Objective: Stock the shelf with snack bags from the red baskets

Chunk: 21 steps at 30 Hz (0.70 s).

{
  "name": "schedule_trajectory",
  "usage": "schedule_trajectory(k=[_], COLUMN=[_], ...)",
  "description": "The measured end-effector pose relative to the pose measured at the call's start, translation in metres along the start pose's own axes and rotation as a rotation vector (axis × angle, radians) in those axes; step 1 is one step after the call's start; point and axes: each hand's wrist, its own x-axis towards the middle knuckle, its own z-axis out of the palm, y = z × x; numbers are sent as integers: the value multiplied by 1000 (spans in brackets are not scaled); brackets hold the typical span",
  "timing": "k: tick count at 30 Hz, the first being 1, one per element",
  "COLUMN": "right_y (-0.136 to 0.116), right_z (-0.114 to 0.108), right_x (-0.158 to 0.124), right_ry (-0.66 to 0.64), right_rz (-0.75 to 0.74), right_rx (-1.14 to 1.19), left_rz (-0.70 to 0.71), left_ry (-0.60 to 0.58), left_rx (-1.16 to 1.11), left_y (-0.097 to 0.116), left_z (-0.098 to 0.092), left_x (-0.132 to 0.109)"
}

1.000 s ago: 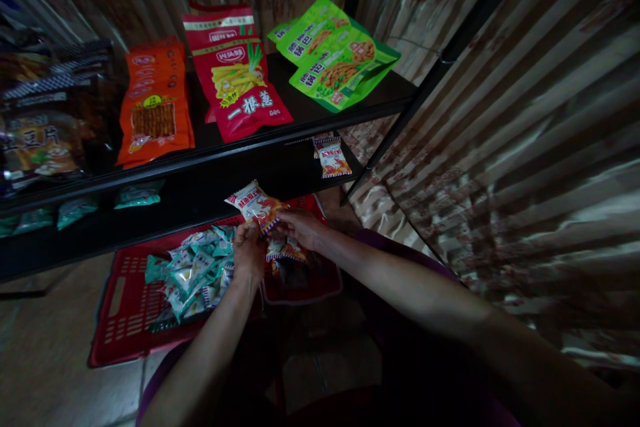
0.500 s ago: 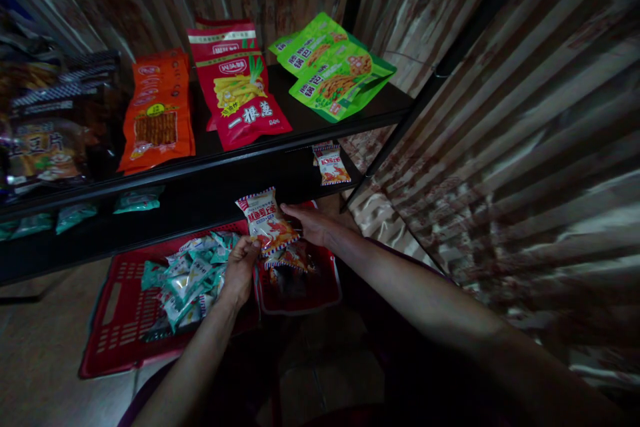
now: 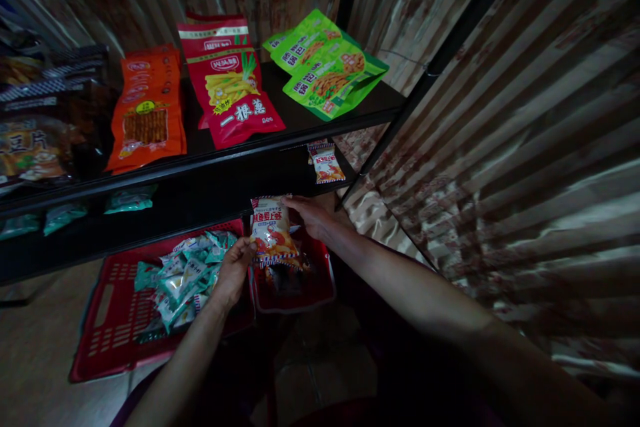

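Observation:
A white and orange snack packet (image 3: 273, 230) is held above the smaller red basket (image 3: 327, 290). My left hand (image 3: 235, 270) pinches its lower left edge. With thumb and fingers, my right hand (image 3: 307, 213) grips its upper right corner. Beneath it, more packets (image 3: 290, 279) lie in the basket, partly hidden. A similar packet (image 3: 327, 163) sits on the lower shelf (image 3: 220, 183) at its right end. To the left, teal and white packets (image 3: 183, 277) are heaped in a larger red basket (image 3: 107, 320).
On the upper shelf (image 3: 300, 127) lie dark bags (image 3: 45, 127), orange bags (image 3: 147, 110), red bags (image 3: 233, 90) and green bags (image 3: 330, 73). Teal packets (image 3: 130, 199) line the lower shelf's left part. A black post (image 3: 395, 127) and curtain (image 3: 525, 213) stand at the right.
The held packet has turned more upright, and its top has moved right and slightly down. Both hands still hold it. The view has shifted slightly, moving the shelves and baskets left.

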Motion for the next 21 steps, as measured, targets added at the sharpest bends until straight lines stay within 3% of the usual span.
schedule_trajectory(k=[6,11,16,21], right_y=[-4,0,5,6], right_z=[1,1,9,17], right_x=[-1,1,-1,-4], right_ry=[38,86,28,34], right_rz=[-82,-200,-370,-423], right_rx=[-45,-110,-218,-314], left_rz=[22,297,399,489], left_ry=[84,279,247,255], left_rx=[33,199,358,365], left_y=[4,8,2,2], left_z=[4,5,5,7], left_x=[-1,1,5,6])
